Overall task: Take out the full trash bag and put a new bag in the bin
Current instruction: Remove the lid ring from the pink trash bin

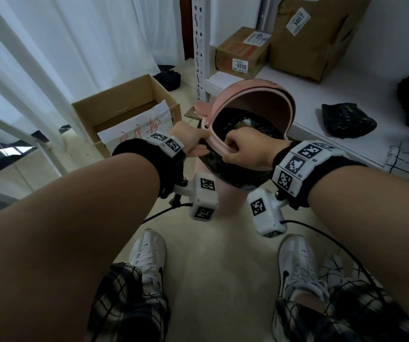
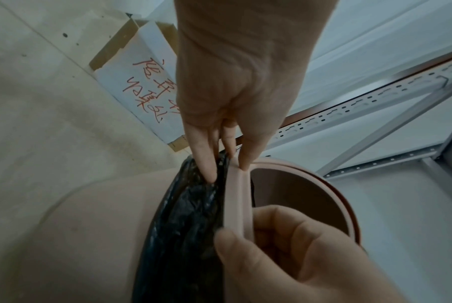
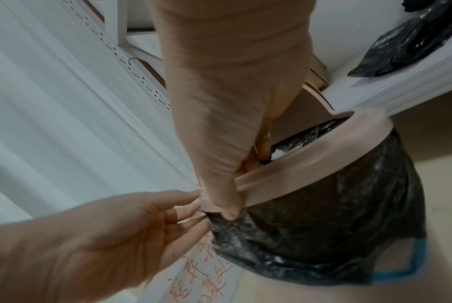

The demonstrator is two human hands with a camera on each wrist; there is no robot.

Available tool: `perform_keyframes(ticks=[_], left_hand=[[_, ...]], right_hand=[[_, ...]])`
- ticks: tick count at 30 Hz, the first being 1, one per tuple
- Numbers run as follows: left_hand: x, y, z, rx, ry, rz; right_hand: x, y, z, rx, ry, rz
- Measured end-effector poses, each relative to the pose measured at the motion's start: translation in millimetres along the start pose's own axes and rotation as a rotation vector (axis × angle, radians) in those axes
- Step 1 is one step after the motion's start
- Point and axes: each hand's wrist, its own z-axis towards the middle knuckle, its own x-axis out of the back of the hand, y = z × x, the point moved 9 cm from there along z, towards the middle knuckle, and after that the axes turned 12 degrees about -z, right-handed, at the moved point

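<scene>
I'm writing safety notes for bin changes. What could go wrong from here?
1. The right hand grips the pink ring that clamps the black bag; a sharp lift may tear the thin plastic.
2. The bag is full of rubbish, which might spill.
3. The raised lid could drop onto the left hand.

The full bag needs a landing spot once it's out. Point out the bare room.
Bare floor lies between the shoes, before the pink bin. Bare shelf lies between the cartons and the black bag. Crowded left: open cardboard box.
</scene>
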Motion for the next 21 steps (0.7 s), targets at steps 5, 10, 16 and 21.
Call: perform_keyframes(ticks=[5, 10, 16, 21], left_hand=[[4.1, -4.4, 0.6, 0.007, -0.03, 0.054], [-1.7, -13.1, -7.5, 0.073, -0.068, 0.033], [-11.4, -11.4, -11.7, 0.066, -0.081, 0.029], [-9.5, -5.4, -12.8, 0.02, -0.061, 0.015]], right_hand=[[-0.8, -4.4, -2.2, -0.028, -0.059, -0.164], [-2.7, 1.9, -3.5, -0.012, -0.087, -0.14], [-8.1, 3.1, -0.3, -0.002, -0.091, -0.131], [0.6, 3.8, 2.7, 0.015, -0.03, 0.006]])
